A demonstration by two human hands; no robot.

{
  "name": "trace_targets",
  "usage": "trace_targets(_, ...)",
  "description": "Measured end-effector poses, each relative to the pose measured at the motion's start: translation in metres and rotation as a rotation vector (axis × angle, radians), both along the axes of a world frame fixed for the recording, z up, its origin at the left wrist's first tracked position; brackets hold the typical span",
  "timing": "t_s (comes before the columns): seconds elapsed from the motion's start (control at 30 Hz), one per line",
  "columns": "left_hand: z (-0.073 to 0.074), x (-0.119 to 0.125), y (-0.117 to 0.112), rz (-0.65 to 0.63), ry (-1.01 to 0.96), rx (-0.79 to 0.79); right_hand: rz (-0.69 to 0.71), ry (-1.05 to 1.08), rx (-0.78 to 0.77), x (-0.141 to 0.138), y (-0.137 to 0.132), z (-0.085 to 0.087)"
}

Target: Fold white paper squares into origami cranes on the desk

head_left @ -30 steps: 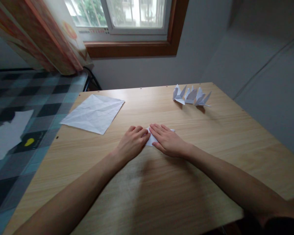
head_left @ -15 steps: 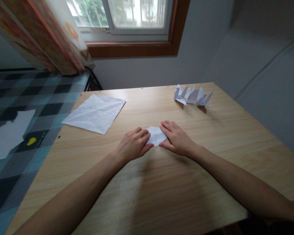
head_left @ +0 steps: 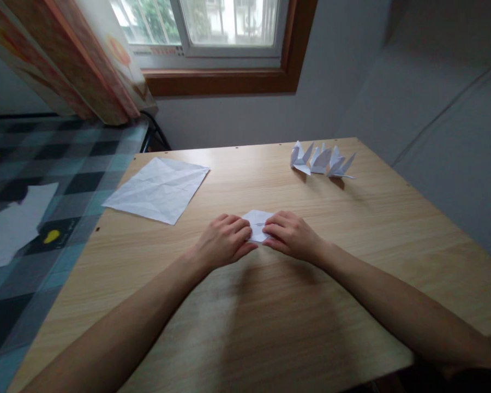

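A small folded piece of white paper (head_left: 257,219) lies on the wooden table between my two hands. My left hand (head_left: 226,239) grips its left side, fingers curled on top and thumb along the near edge. On the other side, my right hand (head_left: 291,234) has its fingers bent over the paper's right part, with the thumb at the near edge. Both hands cover the paper's side corners, so only its middle and far edge show.
A creased square sheet (head_left: 159,188) lies at the table's (head_left: 245,316) far left. Several folded paper cranes (head_left: 321,159) stand at the back right. Beyond the left edge, torn white paper (head_left: 16,224) rests on a checked cloth (head_left: 82,183). A window (head_left: 229,33) is behind.
My right hand's fingers, stretched along the paper's right edge before, have curled in over it and moved closer to my left hand. My left hand has barely moved.
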State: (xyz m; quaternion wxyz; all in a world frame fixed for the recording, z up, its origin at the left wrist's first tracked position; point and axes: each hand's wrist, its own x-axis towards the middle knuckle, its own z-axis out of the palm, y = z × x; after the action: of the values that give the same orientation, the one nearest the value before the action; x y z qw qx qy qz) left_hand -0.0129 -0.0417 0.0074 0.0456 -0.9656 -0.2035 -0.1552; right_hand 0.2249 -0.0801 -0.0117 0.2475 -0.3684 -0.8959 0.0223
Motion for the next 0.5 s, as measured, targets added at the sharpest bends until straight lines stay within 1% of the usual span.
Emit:
trace_targets(0.13, -0.001, 0.001, 0.000, 0.034, -0.059, -0.035, -0.034, 0.053, -0.049, -0.002, 0.001, 0.000)
trace_targets(0.27, -0.004, 0.003, -0.001, 0.087, -0.118, -0.065, -0.144, 0.108, -0.076, -0.008, 0.001, 0.000)
trace_targets(0.37, -0.005, 0.003, 0.000, 0.127, -0.114, -0.069, -0.214, 0.127, -0.106, -0.011, 0.002, -0.001)
trace_targets(0.43, -0.005, 0.003, 0.000, 0.134, -0.103, -0.074, -0.229, 0.131, -0.118, -0.012, 0.003, -0.001)
trace_targets(0.5, -0.005, 0.003, 0.001, 0.119, -0.087, -0.076, -0.227, 0.120, -0.083, -0.012, 0.004, -0.002)
